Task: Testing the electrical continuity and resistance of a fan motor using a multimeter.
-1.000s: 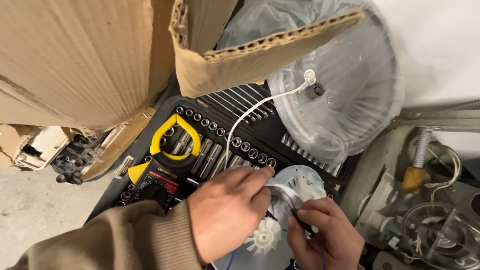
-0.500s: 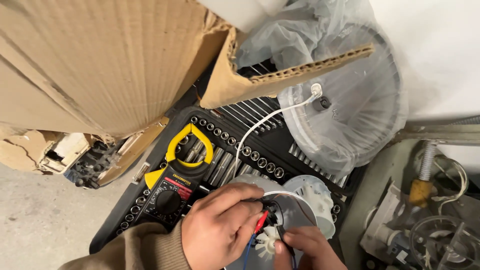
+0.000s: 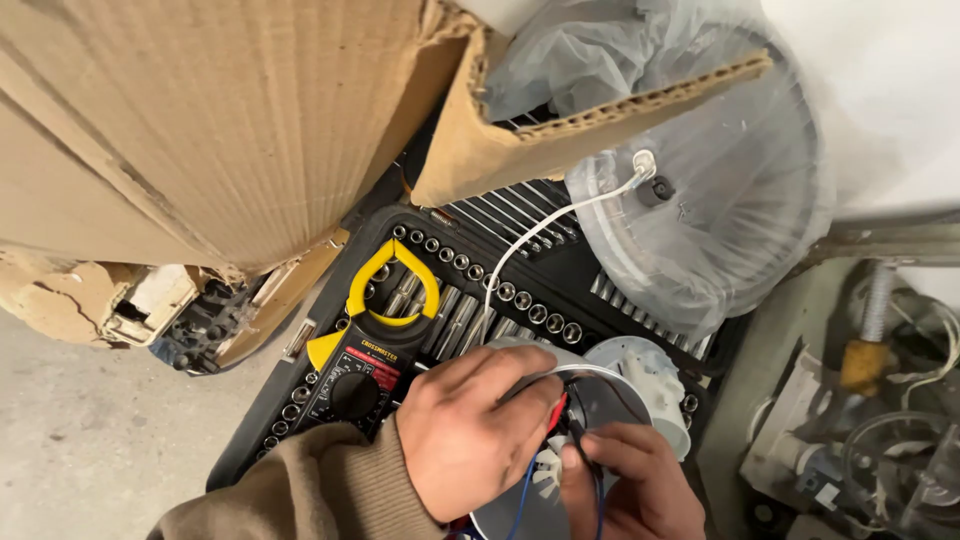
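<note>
My left hand (image 3: pixel 470 430) grips the rim of a round white and grey fan motor housing (image 3: pixel 640 385) and pinches a red probe tip against it. My right hand (image 3: pixel 630 485) sits just to the right at the bottom edge, fingers closed on a black probe with thin blue and black wires running down. A white cable (image 3: pixel 555 225) arcs from the housing up to a clear plastic fan cover (image 3: pixel 720 210). A yellow and black clamp meter (image 3: pixel 375 335) lies left of my left hand on an open black socket set case (image 3: pixel 500 285).
A large torn cardboard box (image 3: pixel 220 120) overhangs the top left. Bare concrete floor (image 3: pixel 80 430) lies at the lower left. Pipes, wires and grey machine parts (image 3: pixel 870 400) crowd the right side. A dark tool (image 3: pixel 200 325) peeks out under the cardboard.
The view has shifted, so the hands now sit lower in frame. My left hand closed over the housing and the red probe came into sight between the fingers.
</note>
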